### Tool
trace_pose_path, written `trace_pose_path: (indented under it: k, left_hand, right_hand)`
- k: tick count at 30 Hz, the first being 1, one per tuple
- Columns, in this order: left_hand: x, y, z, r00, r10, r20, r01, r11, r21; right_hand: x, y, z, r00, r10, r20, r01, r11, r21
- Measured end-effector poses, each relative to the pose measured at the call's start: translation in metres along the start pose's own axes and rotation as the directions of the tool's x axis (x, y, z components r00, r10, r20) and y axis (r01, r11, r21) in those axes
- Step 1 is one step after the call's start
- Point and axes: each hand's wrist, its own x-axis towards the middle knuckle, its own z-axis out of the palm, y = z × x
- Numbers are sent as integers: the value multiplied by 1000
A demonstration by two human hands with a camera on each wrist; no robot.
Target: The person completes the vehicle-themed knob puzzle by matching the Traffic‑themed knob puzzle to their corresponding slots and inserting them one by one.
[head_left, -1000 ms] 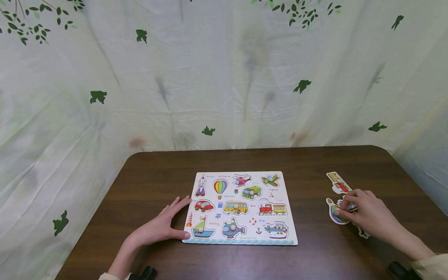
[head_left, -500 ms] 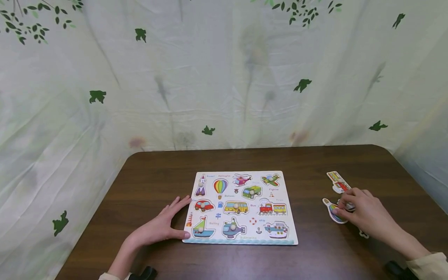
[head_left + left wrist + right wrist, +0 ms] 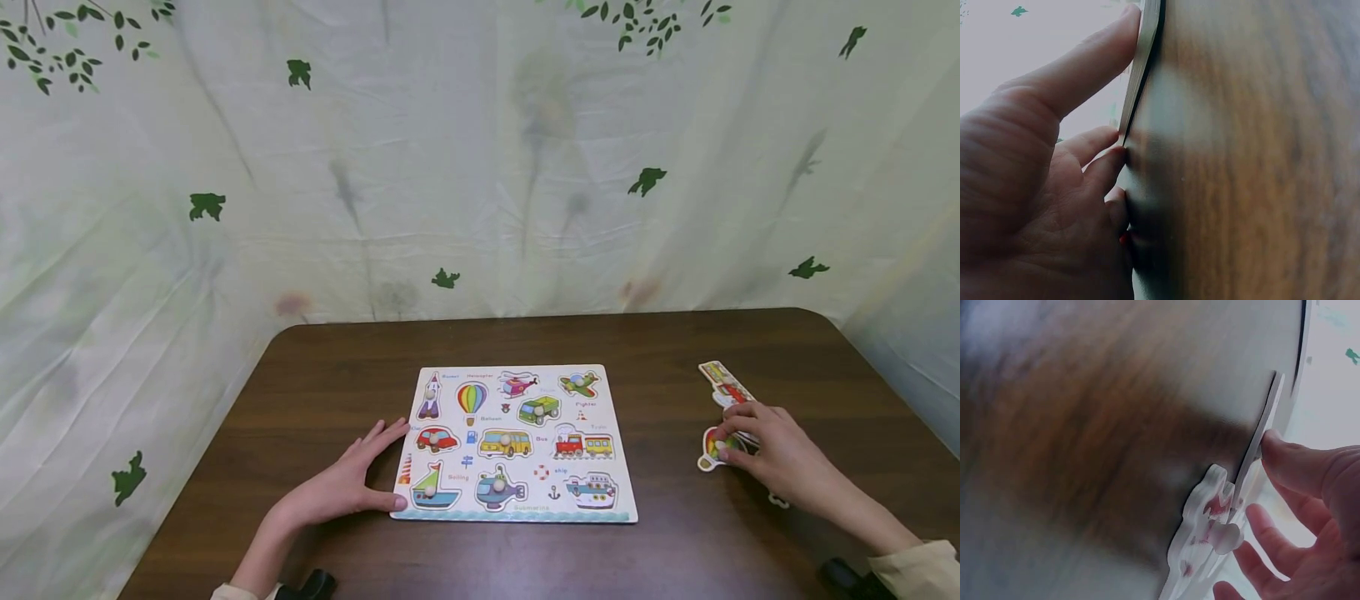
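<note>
My right hand (image 3: 783, 457) pinches a rainbow-striped hot-air balloon puzzle piece (image 3: 709, 451) at the table's right side, thumb and index finger at its middle. In the right wrist view this balloon piece (image 3: 1270, 412) shows nearly edge-on beside the thumb; another piece with a round knob (image 3: 1200, 540) lies just below it. My left hand (image 3: 341, 487) rests at the left edge of a white vehicle puzzle board (image 3: 548, 380), fingers stretched along the side and thumb on the near corner. The left wrist view shows thumb and fingertips at the board's edge (image 3: 1137, 75).
A train piece (image 3: 723, 383) lies behind the right hand, and other loose pieces are partly hidden under it. The brown table (image 3: 345, 367) reaches back to a pale curtain (image 3: 487, 167) with leaf prints.
The balloon piece has turned in my right hand: its narrow end pointed to the upper left and now points to the lower left. My left hand and the board stay put.
</note>
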Motion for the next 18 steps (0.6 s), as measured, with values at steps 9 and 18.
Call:
trace_pose_path:
  k: [9, 18]
  left_hand:
    - [-2, 1, 0, 999, 49, -4, -49, 999, -14]
    - [-1, 2, 0, 999, 47, -4, -47, 999, -17]
  right_hand:
    - [-1, 4, 4, 998, -61, -24, 61, 998, 28]
    - [2, -3, -2, 999, -43, 4, 43, 996, 84]
